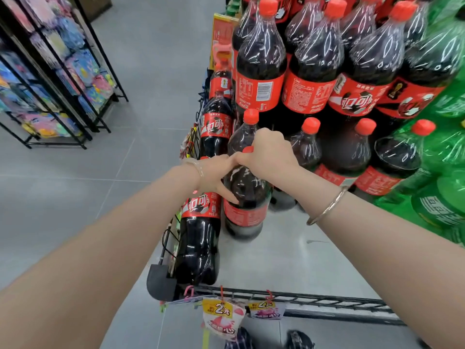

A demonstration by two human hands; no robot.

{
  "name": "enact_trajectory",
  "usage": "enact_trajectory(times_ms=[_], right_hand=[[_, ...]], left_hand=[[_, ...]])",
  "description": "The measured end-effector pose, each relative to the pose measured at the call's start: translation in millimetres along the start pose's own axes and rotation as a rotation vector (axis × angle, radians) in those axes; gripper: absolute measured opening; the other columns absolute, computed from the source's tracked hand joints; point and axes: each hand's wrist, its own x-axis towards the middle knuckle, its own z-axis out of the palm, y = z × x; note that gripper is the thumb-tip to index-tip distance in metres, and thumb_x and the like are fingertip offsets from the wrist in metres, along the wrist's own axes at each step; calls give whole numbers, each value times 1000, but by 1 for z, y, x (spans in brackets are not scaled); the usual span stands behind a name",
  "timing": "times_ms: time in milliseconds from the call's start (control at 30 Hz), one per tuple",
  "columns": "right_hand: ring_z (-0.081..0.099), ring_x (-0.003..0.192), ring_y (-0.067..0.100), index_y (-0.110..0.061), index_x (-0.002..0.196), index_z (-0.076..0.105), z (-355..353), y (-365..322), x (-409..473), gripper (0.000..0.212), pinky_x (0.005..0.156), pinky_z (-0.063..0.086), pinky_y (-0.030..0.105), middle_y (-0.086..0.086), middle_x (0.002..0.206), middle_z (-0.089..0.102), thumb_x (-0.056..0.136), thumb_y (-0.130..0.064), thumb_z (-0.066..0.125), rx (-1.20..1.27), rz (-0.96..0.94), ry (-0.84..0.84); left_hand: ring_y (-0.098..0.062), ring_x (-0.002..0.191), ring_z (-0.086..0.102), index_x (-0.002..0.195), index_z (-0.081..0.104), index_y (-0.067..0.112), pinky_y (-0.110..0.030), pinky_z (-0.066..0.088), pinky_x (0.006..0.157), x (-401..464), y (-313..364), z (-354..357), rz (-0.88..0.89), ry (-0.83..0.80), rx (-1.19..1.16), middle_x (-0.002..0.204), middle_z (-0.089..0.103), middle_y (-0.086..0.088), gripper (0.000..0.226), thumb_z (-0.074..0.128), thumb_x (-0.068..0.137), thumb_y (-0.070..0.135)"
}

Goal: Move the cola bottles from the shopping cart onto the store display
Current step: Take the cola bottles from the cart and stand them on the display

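On the far left a black wire rack (pixel 50 79) of colourful packets stands well apart across the grey tiled floor (pixel 141 79), leaving the aisle free; next come cola bottles (pixel 201 238) lined along the display's left rail, labels turned outward, probably for shoppers; the left hand (pixel 216 177) presses its fingers, slightly curled, on the dark shoulder of the cola bottle (pixel 245 197) being placed, likely steadying it; the right hand (pixel 268 153) has its grip wrapped over the red cap and neck, bearing it upright on the pale display shelf (pixel 289 260), just in front of stacked cola rows (pixel 327 79); green soda bottles (pixel 442 172) sit rightmost; hanging snack packets (pixel 224 321) dangle from the front rail; no cart shows.
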Motion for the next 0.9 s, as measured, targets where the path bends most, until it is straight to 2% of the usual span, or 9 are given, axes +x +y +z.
enact_trajectory(times_ms=[67, 100, 200, 300, 467, 667, 767, 833, 900], right_hand=[[49, 74, 29, -16, 60, 25, 1, -3, 0, 50, 70, 45, 38, 7, 79, 47, 81, -35, 66, -17, -2, 4], [49, 73, 29, -16, 60, 25, 2, -4, -1, 51, 70, 46, 38, 5, 74, 45, 81, -37, 67, -20, 1, 7], [59, 81, 33, -16, 60, 25, 2, -6, -3, 51, 73, 49, 40, 2, 67, 41, 81, -37, 67, -18, 21, 15], [60, 95, 37, -14, 63, 29, 0, -8, -8, 45, 77, 47, 40, 8, 84, 54, 83, -33, 65, -5, 34, 17], [60, 99, 38, -9, 73, 40, 0, -13, -13, 36, 82, 48, 43, 14, 101, 58, 84, -33, 64, 2, 52, 30], [61, 95, 35, -14, 66, 31, -1, -13, -17, 42, 76, 47, 40, 3, 76, 44, 84, -33, 64, 14, 90, -20], [60, 98, 33, -11, 84, 41, -4, -14, -19, 37, 77, 45, 39, 3, 80, 47, 86, -41, 61, -13, 80, -33], [59, 102, 34, -10, 98, 49, -6, -15, -20, 42, 78, 42, 38, 6, 96, 58, 86, -49, 57, -28, 79, -20], [58, 106, 35, -7, 110, 52, -11, -16, -20, 53, 82, 42, 39, 10, 113, 60, 87, -55, 52, -48, 84, 9]], left_hand=[[-21, 127, 42, 140, 21, 23, -40, 35, 109, -4, 0, 1, 19, 11, -64, 136, 44, -4, 95, 81, 68, 34], [-21, 127, 42, 140, 20, 21, -40, 35, 109, -6, 0, 1, 18, 12, -81, 137, 44, -5, 94, 80, 68, 34], [-24, 119, 49, 139, 18, 23, -45, 41, 103, -10, 2, 4, 12, 20, -106, 130, 51, -6, 102, 77, 62, 53], [-25, 118, 50, 141, 17, 19, -43, 43, 102, -10, 6, 6, 14, 15, -119, 129, 52, -8, 106, 81, 61, 47], [-26, 116, 51, 138, 31, 11, -42, 44, 101, -11, 13, 4, 12, 42, -73, 127, 53, -10, 96, 80, 63, 46], [-28, 117, 49, 139, 26, 13, -44, 42, 102, -14, 15, 8, 41, 85, -89, 128, 51, -12, 96, 79, 66, 45], [-25, 120, 48, 139, 32, 14, -40, 40, 104, -19, 18, 6, 49, 114, -90, 131, 51, -7, 95, 79, 64, 48], [-19, 123, 46, 138, 36, 17, -34, 38, 106, -23, 22, 0, 82, 168, -132, 135, 49, -2, 91, 79, 64, 47], [-14, 122, 44, 139, 34, 19, -28, 36, 105, -29, 28, -8, 120, 229, -169, 138, 45, 3, 89, 80, 66, 43]])
